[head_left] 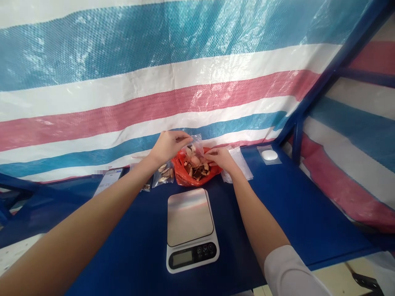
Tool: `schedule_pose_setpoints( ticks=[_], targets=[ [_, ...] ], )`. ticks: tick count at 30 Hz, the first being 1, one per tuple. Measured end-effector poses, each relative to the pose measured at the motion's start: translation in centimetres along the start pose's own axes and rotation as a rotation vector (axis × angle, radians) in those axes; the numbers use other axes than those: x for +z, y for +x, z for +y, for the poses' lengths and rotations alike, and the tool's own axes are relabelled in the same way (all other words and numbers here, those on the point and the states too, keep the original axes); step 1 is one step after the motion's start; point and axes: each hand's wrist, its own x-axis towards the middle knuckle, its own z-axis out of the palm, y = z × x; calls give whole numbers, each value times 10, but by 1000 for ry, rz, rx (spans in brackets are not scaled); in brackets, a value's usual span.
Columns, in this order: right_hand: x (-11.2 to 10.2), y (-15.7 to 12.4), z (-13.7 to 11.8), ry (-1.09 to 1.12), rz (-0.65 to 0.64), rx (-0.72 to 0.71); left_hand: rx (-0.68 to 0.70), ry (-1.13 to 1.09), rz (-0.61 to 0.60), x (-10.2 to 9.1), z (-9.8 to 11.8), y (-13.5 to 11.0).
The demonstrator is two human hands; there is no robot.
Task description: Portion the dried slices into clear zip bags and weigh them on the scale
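Observation:
My left hand [171,146] pinches the upper edge of a small clear plastic bag [196,140], which hangs over an open red plastic bag [182,176]. Brown and tan dried slices [199,170] fill the red bag. At its right rim, my right hand [220,159] has its fingers closed beside the clear bag and the slices; what they grip, if anything, is hidden. Part of the clear bag's contents looks pale and blurred. Nearer to me lies a kitchen scale [190,218] with a bare steel plate and a blank-looking display.
Filled clear bags [164,173] lie left of the red bag, with a phone [108,181] farther left. Flat clear bags [240,164] lie to the right, and a white oval object [269,155] sits on plastic. Striped sheeting [173,90] hangs behind the blue table [129,242].

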Motion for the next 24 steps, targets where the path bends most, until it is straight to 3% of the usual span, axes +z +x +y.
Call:
schedule_pose_setpoints(
  ticks=[12, 24],
  targets=[
    [-3, 4, 7, -29, 13, -14, -110, -11, -32, -17, -7, -8],
    [-14, 0, -4, -7, 81, -30, -20, -51, 11, -7, 0, 2]
  ],
)
